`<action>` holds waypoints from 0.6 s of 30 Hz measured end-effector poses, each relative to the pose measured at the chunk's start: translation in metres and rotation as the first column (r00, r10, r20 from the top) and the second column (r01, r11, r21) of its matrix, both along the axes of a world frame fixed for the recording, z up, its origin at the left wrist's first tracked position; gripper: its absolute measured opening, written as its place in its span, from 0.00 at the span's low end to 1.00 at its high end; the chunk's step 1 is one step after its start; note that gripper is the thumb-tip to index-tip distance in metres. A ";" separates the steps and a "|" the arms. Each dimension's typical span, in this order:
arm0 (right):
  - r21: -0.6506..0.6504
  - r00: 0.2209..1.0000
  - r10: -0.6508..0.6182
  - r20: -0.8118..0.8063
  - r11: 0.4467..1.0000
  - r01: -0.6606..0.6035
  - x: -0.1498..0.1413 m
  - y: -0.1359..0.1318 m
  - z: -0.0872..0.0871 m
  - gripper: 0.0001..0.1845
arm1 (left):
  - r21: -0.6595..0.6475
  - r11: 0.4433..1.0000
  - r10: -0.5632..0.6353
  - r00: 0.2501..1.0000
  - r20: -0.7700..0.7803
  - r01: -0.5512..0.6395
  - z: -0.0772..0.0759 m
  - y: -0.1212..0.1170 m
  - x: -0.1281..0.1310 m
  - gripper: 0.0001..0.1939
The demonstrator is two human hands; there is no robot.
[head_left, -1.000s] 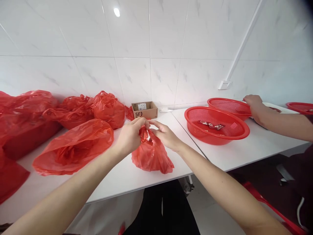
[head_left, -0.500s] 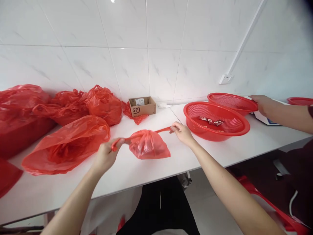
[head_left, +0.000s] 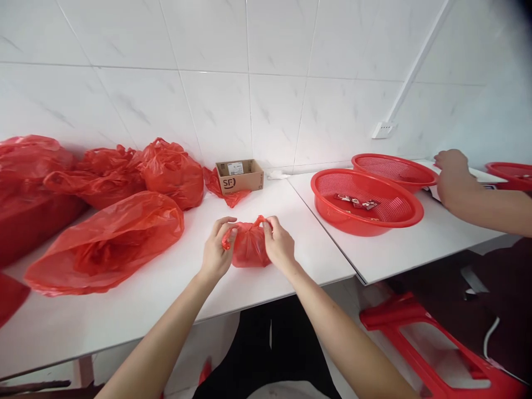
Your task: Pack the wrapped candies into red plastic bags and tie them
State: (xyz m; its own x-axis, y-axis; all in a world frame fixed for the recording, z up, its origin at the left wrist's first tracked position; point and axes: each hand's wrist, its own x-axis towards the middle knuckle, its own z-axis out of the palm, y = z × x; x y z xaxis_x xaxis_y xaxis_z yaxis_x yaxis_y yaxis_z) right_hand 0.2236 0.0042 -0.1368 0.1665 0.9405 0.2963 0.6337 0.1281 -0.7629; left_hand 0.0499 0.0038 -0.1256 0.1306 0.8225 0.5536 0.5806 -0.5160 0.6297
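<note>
A small filled red plastic bag (head_left: 250, 249) rests on the white table in front of me, its neck gathered at the top. My left hand (head_left: 218, 249) is closed on one twisted handle of it, at the bag's left side. On the other side my right hand (head_left: 279, 243) pinches the second handle near the gathered neck. Both hands are close to the bag's top. What lies inside shows only faintly through the plastic. To the left lies a larger red plastic bag (head_left: 141, 221) with its mouth spread wide and crumpled red plastic within.
Several full red bags (head_left: 172, 172) crowd the back left. A small open cardboard box (head_left: 243, 180) stands by the wall. At right, a red basket (head_left: 366, 224) holds small packets, with another red basket (head_left: 394, 160) behind it. A co-worker's arm (head_left: 469, 185) reaches in. A red stool (head_left: 386, 318) stands below.
My hands have come closer together, drawing the handles in from their stretched-out position to the bag's top. The co-worker's hand has moved away from the rear basket.
</note>
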 end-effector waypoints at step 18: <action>-0.155 0.968 0.016 0.252 0.988 0.024 0.033 0.023 -0.022 0.15 | -0.193 0.950 0.175 0.928 -0.328 -0.247 -0.017 0.024 -0.009 0.16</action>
State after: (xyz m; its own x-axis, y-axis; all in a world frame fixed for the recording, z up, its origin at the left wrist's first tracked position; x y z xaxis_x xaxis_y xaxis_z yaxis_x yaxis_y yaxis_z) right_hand 0.2567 0.0270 -0.1592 0.1095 0.9777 0.1794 0.8081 0.0175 -0.5888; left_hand 0.0413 0.0275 -0.1430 0.0713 0.9479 0.3105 0.8413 -0.2243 0.4918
